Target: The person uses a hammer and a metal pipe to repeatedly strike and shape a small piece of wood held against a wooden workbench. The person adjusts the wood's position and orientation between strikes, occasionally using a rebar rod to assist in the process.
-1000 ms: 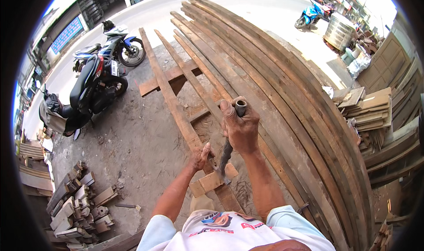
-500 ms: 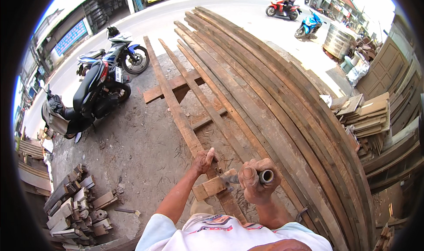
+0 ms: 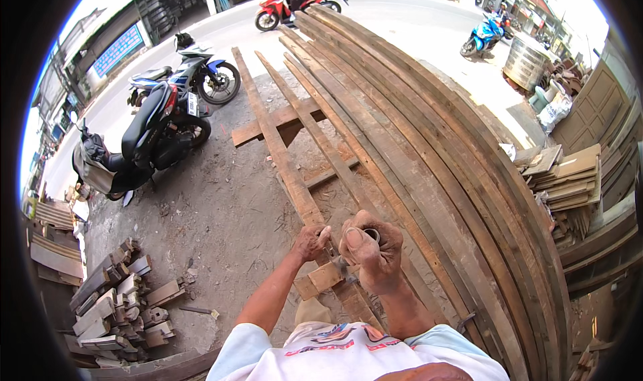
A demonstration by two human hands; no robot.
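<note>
My left hand is closed around a long narrow wooden beam, its thumb along the beam's right edge. In my right hand is what looks like a hammer, gripped by its hollow tube handle, whose open end faces up. Its grey metal head is partly hidden beside the beam, below my left hand. A short wooden block lies crosswise at the beam's near end, just below both hands. Whatever is under my left fingers is hidden.
Several long beams lie side by side to the right, resting on a cross support. Offcuts are heaped at lower left. Parked motorbikes stand at left; stacked boards at right. A red motorbike is on the road.
My right hand and the hammer have moved left, closer to my left hand, which keeps its grip on the beam. The red motorbike has travelled left along the road. The view has shifted slightly.
</note>
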